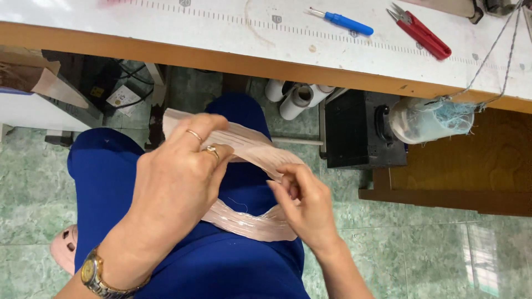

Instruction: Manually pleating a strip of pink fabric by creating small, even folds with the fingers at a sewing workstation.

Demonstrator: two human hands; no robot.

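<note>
1. My left hand (177, 182) wears two thin rings, one on each of two neighbouring fingers; the nearer one has a small raised setting on top
2. On my left wrist sits a metal watch (94, 275) in mixed gold and silver tones, with a round gold-coloured face and a linked bracelet band
3. My right hand (307, 207) is bare, with no ring or band that shows
4. Both my forearms are uncovered; no sleeve reaches into view
5. My legs are covered in plain deep blue cloth (111, 166), smooth, without pattern
6. A pale pink perforated clog (64, 247) is on my left foot
</note>
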